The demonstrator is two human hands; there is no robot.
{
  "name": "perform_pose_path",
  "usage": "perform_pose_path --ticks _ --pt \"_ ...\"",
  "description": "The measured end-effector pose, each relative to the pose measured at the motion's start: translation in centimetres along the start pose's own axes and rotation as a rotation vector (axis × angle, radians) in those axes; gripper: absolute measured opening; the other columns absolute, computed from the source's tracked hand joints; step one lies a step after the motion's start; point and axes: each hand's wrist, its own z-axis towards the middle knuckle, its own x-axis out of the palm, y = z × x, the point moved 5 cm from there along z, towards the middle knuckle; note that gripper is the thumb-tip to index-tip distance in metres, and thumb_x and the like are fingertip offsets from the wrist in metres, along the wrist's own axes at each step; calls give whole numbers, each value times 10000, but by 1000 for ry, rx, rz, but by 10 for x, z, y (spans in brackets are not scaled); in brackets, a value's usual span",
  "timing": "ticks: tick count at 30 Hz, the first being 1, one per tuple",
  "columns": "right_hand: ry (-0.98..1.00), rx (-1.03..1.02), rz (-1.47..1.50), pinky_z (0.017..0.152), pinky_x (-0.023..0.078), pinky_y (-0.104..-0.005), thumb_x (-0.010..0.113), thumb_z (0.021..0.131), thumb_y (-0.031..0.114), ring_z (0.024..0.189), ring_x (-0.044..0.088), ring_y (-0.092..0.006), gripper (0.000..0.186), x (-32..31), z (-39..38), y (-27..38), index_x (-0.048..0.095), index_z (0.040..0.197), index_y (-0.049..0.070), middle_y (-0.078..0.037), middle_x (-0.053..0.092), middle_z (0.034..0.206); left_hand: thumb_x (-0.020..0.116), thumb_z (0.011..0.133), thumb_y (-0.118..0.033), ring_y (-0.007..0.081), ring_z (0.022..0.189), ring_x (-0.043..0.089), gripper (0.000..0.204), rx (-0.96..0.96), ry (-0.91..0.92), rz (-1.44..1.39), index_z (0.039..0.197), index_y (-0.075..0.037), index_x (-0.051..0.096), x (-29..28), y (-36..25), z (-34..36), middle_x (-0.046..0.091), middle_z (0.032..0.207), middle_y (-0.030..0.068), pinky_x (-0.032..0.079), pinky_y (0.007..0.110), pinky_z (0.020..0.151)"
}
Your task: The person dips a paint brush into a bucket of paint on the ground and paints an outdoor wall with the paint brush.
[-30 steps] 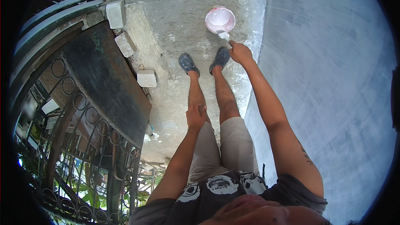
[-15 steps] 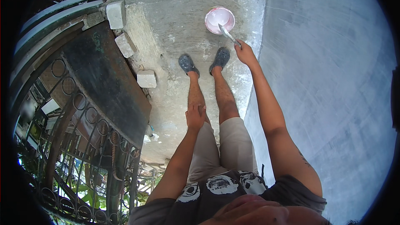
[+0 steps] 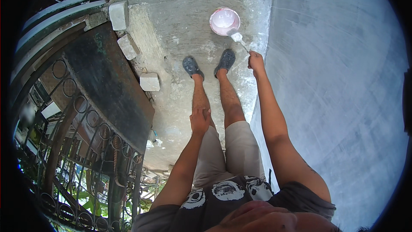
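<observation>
My right hand [image 3: 256, 62] is closed around the handle of a paintbrush [image 3: 237, 37] with a wide flat head and whitish paint on it. The brush tilts toward the upper left, its bristle tip at the lower right rim of a round pinkish-white bucket [image 3: 218, 29]. Pale paint shows inside the bucket, which stands on the concrete beyond my feet. On my left knee rests my left hand [image 3: 200, 121], fingers laid over the leg and nothing in it.
To the right rises a wall [image 3: 330, 81] streaked with pale blue-grey paint. White splashes mark the floor [image 3: 180, 17] along its foot. Several pale blocks [image 3: 149, 82] line the left side, beside a dark metal panel [image 3: 111, 86] and a curled iron railing [image 3: 81, 146]. My feet wear dark clogs [image 3: 225, 60].
My right hand has drawn slightly back toward me and to the right. The brush has turned, now showing its broad face, with its tip nearer the bucket's rim. My left hand stays put.
</observation>
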Motion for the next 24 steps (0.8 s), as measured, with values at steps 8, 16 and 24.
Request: perform_pose_path --ticks 8,16,24 --pt "-18 30 125 463 349 -301 520 1049 271 495 384 -98 261 -23 -21 -7 631 929 67 26 428 590 611 998 -439 349 1198 583 426 -7 21 -12 1208 -69 632 1 1 -2 608 1255 156 433 496 1000" --pt "-48 -504 -683 798 561 -441 525 1045 252 820 711 -394 428 4 -44 44 563 1426 63 -237 741 983 596 1004 -452 350 1205 580 439 -6 7 8 1205 -63 633 1 6 -4 607 1264 151 433 502 1001" --pt "-66 -722 -1294 742 584 -437 531 968 108 930 677 -300 463 37 -14 28 574 1426 158 -119 638 964 588 1008 -460 350 1208 576 448 -11 26 -14 1205 -61 636 2 -3 -1 601 1259 157 430 503 1006"
